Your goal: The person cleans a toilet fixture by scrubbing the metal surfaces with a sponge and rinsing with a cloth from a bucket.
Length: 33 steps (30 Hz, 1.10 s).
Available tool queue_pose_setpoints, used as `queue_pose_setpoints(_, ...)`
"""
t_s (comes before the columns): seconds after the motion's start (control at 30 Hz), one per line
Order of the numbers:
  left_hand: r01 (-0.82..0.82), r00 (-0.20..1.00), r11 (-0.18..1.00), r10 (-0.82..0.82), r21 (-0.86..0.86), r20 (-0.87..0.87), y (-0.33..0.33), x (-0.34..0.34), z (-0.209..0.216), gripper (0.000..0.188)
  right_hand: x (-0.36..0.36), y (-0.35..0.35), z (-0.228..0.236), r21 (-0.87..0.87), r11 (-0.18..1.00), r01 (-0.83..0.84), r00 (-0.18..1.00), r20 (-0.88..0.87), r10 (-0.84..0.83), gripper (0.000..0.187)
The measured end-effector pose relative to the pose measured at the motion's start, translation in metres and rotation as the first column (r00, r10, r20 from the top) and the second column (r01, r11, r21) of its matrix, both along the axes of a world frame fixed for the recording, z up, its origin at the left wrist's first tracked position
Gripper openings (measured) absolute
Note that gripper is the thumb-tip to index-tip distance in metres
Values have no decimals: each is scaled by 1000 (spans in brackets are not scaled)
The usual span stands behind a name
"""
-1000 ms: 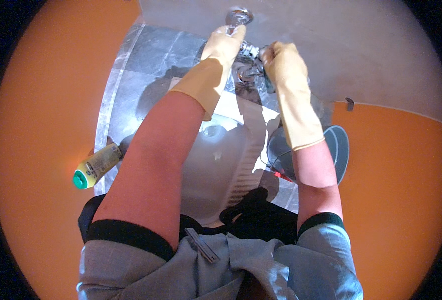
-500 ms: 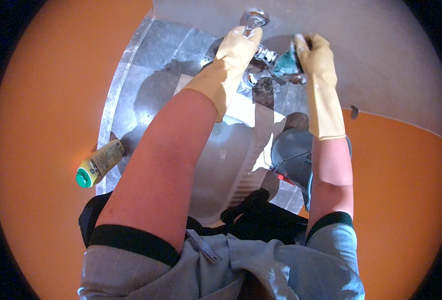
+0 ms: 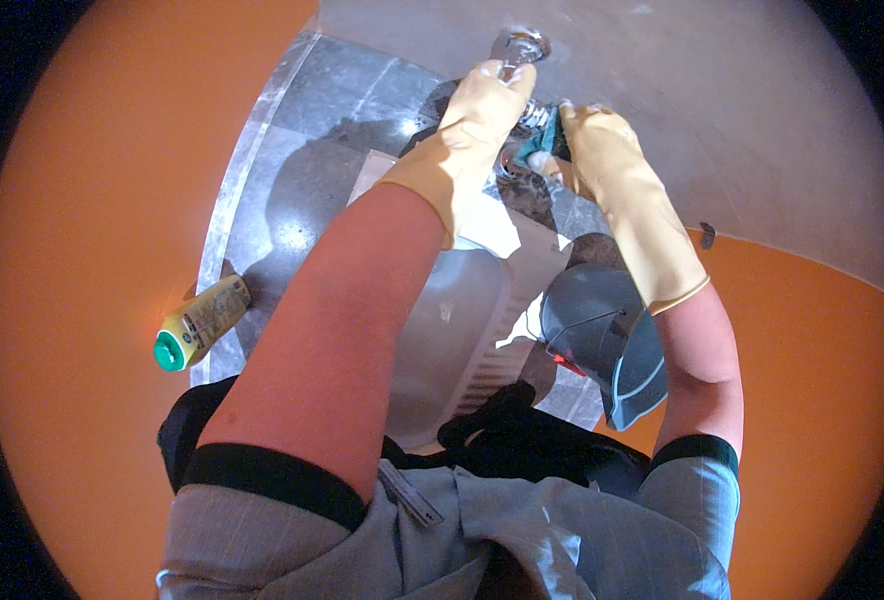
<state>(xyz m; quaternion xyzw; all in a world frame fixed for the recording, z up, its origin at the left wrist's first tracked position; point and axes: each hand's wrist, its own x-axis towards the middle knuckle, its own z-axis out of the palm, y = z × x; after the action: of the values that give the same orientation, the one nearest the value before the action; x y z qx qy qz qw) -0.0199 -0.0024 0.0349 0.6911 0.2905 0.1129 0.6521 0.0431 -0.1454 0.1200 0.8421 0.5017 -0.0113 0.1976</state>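
My left hand (image 3: 486,102), in a cream rubber glove, is closed around a chrome fitting (image 3: 522,44) by the pale wall; its fingers hide much of the metal there. My right hand (image 3: 602,145), in a matching glove, grips a green scouring pad (image 3: 535,149). That pad presses against the lower chrome parts (image 3: 534,115), just right of my left hand. White suds cling to the gloves' fingertips.
A yellow bottle (image 3: 212,310) with a green cap lies on its side at the left. Below my hands sits a translucent plastic tub (image 3: 442,340); beside it is a dark grey bucket (image 3: 587,305). Grey tiles (image 3: 292,190) lie beneath, with orange surfaces around.
My right hand has moved down and left with the scouring pad, closer to the lower fitting. My left hand keeps its hold on the chrome fitting.
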Motion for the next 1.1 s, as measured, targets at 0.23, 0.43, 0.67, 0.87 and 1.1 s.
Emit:
queue_pose_setpoints(0.23, 51, 998, 998, -51, -21, -40, 3, 2, 0, 58, 60, 8, -18, -47, 983, 178, 839, -514, -176, 40)
queue_pose_setpoints(0.43, -2, 1000, 1000, 2, -13, -29, 0, 0, -3, 59, 89, -5, -33, -49, 958, 282, 595, -774, -215, 44)
queue_pose_setpoints(0.67, 12, 1000, 1000, -13, -26, -4, 1, 3, -8, 55, 43, 6, -23, 41, 959, 279, 813, -541, -214, 45)
queue_pose_setpoints(0.87, -10, 1000, 1000, 9, -19, -18, 1, 1, -1, 53, 4, 32, -20, -99, 919, 382, 920, -54, -389, 49)
queue_pose_setpoints(1.1, 138, 960, 987, -111, -88, 256, -2, -3, -35, 60, 28, 52, -36, -200, 818, 539, 770, -277, -575, 39)
